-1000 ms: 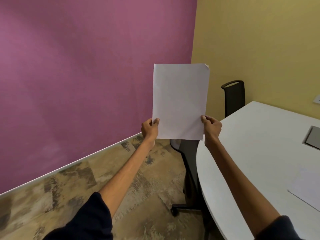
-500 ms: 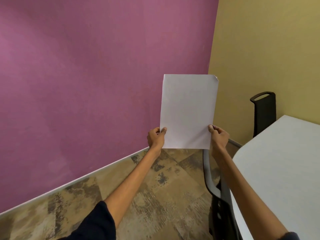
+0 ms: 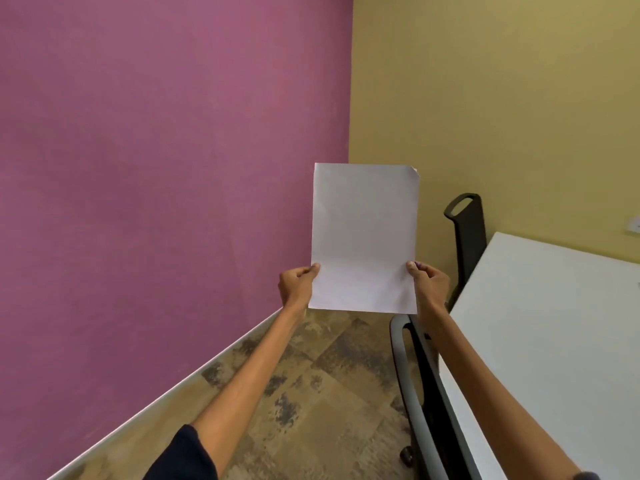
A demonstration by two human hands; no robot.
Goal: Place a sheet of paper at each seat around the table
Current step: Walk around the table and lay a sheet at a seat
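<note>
I hold a thin stack of white paper sheets (image 3: 363,237) upright in front of me, above the floor. My left hand (image 3: 298,285) pinches its lower left edge. My right hand (image 3: 429,285) pinches its lower right edge. The top right corner of the paper is slightly bent. The white table (image 3: 554,341) lies to the right, its near edge just right of my right forearm. The part of the tabletop in view carries no paper.
A black chair with a grey frame (image 3: 412,393) is tucked against the table's near edge below my right arm. Another black chair (image 3: 467,233) stands at the yellow wall. The purple wall fills the left; a patterned floor (image 3: 311,393) runs between wall and table.
The view has swung left and then partly back, so less of the table shows than a second ago. Both hands keep the same hold on the paper.
</note>
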